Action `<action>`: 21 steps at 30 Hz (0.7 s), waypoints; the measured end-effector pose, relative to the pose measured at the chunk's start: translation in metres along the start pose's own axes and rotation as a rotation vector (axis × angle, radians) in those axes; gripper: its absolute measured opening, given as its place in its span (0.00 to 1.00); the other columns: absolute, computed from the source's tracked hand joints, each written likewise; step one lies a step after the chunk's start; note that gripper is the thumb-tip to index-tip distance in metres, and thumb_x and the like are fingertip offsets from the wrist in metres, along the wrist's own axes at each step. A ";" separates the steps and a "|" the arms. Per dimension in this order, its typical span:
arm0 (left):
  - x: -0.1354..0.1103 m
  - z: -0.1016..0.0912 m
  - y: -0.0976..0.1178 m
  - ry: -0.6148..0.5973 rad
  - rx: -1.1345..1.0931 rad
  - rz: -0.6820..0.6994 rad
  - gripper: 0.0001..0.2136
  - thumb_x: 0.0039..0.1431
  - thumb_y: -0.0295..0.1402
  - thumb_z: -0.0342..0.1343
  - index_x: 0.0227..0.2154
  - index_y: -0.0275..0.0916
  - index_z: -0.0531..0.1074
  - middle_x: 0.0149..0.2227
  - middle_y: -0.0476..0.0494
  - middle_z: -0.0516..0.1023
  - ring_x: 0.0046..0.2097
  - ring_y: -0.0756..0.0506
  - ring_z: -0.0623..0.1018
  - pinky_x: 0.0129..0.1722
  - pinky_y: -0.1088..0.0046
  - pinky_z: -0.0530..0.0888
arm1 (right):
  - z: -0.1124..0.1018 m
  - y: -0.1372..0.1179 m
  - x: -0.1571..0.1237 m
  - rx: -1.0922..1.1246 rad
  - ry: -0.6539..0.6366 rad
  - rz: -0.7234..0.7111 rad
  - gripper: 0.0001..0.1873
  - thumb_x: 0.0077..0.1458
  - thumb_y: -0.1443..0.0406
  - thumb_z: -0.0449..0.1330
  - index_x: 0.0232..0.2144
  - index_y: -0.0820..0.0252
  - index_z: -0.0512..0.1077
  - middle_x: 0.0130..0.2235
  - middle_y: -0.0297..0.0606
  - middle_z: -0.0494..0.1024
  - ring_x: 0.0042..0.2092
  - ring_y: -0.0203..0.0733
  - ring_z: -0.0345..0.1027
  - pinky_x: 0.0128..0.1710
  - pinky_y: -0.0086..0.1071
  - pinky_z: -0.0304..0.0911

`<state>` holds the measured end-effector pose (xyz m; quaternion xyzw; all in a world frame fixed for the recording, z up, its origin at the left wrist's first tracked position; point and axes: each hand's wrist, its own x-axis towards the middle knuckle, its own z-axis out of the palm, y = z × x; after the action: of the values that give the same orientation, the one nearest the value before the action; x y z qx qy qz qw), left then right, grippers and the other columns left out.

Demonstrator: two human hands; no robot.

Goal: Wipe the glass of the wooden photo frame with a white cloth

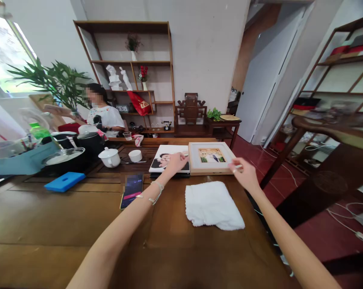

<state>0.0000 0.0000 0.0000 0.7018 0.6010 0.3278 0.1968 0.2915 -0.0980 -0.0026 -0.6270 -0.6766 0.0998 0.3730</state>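
Table (166,249) glossy wood; towel (213,204) rough cloth; frame (211,171) matt, probably wood.

The cloth (213,205) is white, the picture frame (209,170) apparently pale tan.

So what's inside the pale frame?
A pale mat around a small photo. What lies behind the photo is covered, and the right hand hides part of the frame.

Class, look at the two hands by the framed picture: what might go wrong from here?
The framed picture lies near the right edge of the table; a push rightward might send it over.
The phone lies beside the left forearm, which might knock it.
The left hand, above the black-and-white photo, might smudge it.
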 end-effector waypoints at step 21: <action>-0.001 0.019 0.045 0.042 -0.245 -0.131 0.08 0.49 0.31 0.62 0.27 0.29 0.75 0.42 0.25 0.79 0.55 0.28 0.71 0.51 0.62 0.67 | -0.011 0.029 0.056 -0.322 0.189 0.281 0.17 0.57 0.61 0.52 0.39 0.69 0.75 0.42 0.60 0.78 0.47 0.58 0.71 0.45 0.43 0.61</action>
<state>0.0448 -0.0082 0.0165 0.6248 0.6049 0.4000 0.2894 0.3239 -0.0445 0.0086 -0.7731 -0.5518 -0.0175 0.3123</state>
